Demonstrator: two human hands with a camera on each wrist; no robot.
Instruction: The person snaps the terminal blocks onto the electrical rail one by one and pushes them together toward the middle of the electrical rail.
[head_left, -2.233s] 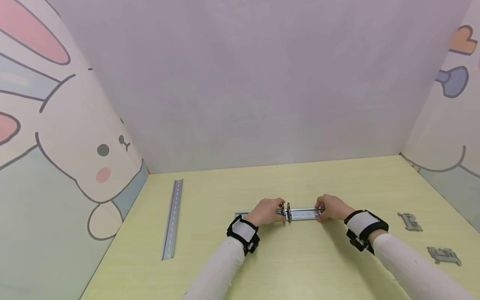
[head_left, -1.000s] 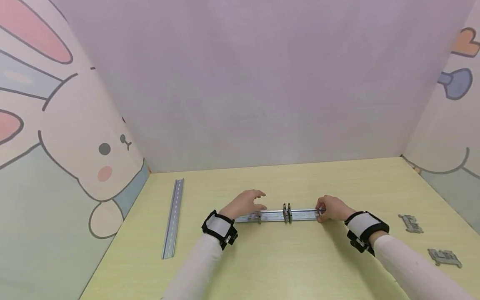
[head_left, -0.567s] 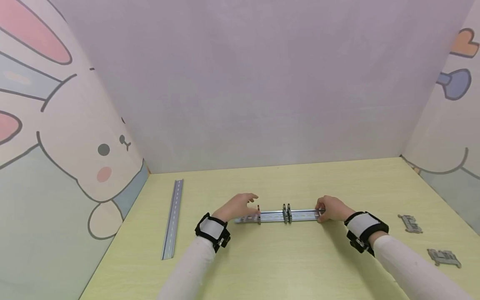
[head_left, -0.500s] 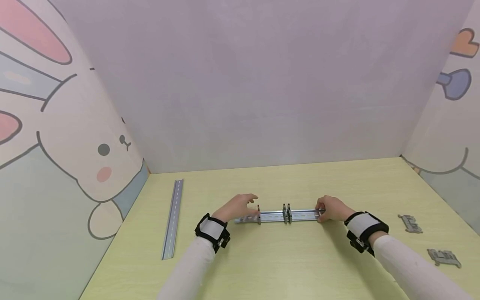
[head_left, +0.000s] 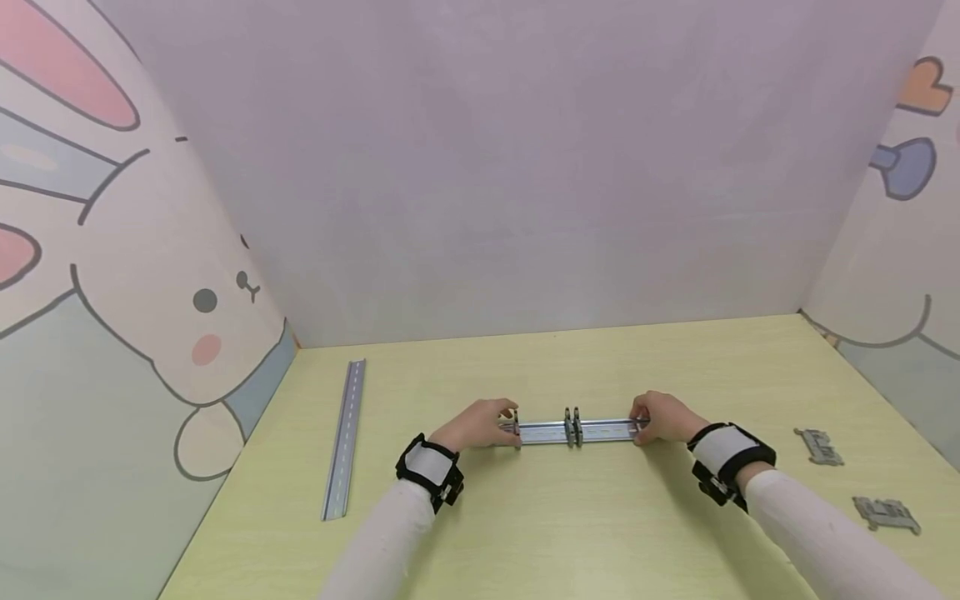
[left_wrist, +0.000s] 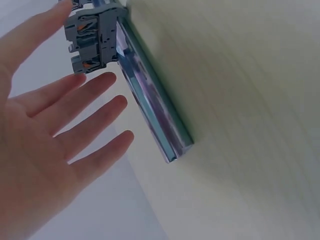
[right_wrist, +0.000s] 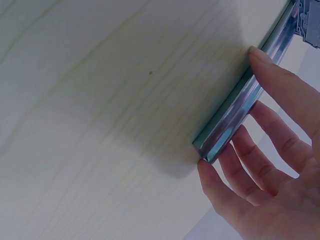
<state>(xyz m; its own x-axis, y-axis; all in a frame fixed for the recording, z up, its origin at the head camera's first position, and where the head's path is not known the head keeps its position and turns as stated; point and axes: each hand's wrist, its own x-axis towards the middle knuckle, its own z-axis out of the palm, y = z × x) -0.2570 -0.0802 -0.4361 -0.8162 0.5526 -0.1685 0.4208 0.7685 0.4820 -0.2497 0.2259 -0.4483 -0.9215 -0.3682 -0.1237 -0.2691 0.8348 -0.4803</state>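
Note:
A slotted metal DIN rail (head_left: 543,432) lies crosswise on the table in front of me. Two grey terminal blocks (head_left: 573,427) stand close together near its middle, and a single terminal block (head_left: 517,428) stands on it further left. My left hand (head_left: 477,425) is at that single block, thumb at one end and index finger at the other; the remaining fingers (left_wrist: 100,112) are spread. My right hand (head_left: 666,416) grips the rail's right end, with the thumb on one side and fingertips (right_wrist: 256,107) on the other. The left hand covers the rail's left end in the head view.
Another DIN rail (head_left: 345,442) lies lengthwise on the left of the table. Two loose terminal blocks lie flat at the right, one farther block (head_left: 819,447) and one nearer block (head_left: 887,513). Walls enclose the table at the back and both sides.
My left hand has left the paired blocks and moved left along the rail. Its thumb and index finger have since come together about the single block. The right hand stays put.

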